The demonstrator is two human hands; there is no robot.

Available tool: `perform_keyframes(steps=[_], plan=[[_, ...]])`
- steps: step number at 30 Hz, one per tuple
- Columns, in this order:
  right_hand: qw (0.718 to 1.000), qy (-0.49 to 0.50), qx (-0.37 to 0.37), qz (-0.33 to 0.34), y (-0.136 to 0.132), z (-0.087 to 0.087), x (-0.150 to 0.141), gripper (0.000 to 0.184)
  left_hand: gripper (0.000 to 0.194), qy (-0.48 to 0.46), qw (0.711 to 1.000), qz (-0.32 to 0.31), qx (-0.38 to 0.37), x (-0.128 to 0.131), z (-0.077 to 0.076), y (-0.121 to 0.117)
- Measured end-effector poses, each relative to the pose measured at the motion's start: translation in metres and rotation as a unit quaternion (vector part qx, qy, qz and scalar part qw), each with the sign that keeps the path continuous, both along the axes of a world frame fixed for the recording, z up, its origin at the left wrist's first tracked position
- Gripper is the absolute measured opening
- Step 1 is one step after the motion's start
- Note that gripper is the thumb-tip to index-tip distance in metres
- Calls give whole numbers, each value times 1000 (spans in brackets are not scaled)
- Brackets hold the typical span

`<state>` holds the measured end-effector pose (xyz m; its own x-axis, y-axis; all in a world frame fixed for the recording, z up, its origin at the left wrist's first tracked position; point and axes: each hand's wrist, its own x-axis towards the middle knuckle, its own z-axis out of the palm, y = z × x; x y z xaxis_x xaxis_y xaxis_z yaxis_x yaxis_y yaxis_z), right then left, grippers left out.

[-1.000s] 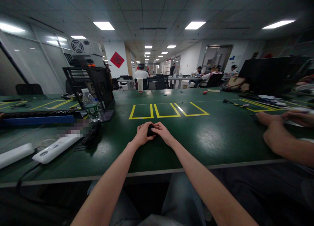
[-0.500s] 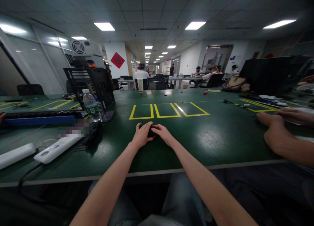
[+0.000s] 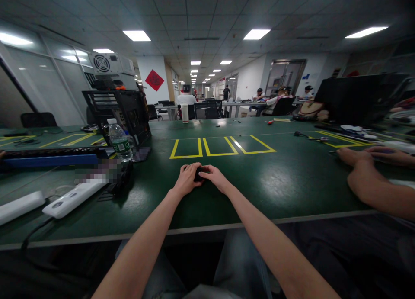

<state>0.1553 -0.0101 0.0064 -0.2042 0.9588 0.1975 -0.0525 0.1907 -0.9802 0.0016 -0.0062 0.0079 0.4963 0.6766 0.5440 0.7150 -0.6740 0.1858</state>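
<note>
Left hand [image 3: 188, 180] and right hand [image 3: 214, 178] clasp a small black object [image 3: 197, 175] between them; from it, power strip [image 3: 69, 200] at nine o'clock, water bottle [image 3: 120, 144] at ten, yellow tape outlines [image 3: 222, 154] around one, white cup [image 3: 185, 114] at twelve.

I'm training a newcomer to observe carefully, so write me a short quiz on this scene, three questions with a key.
1. True or false: the left hand and right hand are both on one small black object.
2. What colour is the label on the plastic bottle? A) red B) green C) orange
3. Fill in: Just beyond the hands, the tabletop bears ____ yellow tape outlines side by side.

Key: 1 true; 2 B; 3 three.
</note>
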Motion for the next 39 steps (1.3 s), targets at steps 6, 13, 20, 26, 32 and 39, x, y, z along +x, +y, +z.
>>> perform_keyframes(steps=[6,13,20,26,32,39], plan=[[1000,12,1,26,-3,3,0,36,61,-15,1000,-9,-8,1,-1,0],[1000,9,7,7,2,-2,0,28,56,-27,999,-15,-21,0,0,1],[1000,-7,2,16,4,2,6,30,54,-45,998,-8,-41,2,-1,4],[999,-2,5,36,1,6,6,29,54,-52,997,-8,-60,3,1,4],[1000,-9,-19,5,12,-4,4,29,56,-56,995,-10,-81,3,1,7],[998,-25,-42,35,13,5,6,28,55,-55,990,-18,-128,2,3,24]])
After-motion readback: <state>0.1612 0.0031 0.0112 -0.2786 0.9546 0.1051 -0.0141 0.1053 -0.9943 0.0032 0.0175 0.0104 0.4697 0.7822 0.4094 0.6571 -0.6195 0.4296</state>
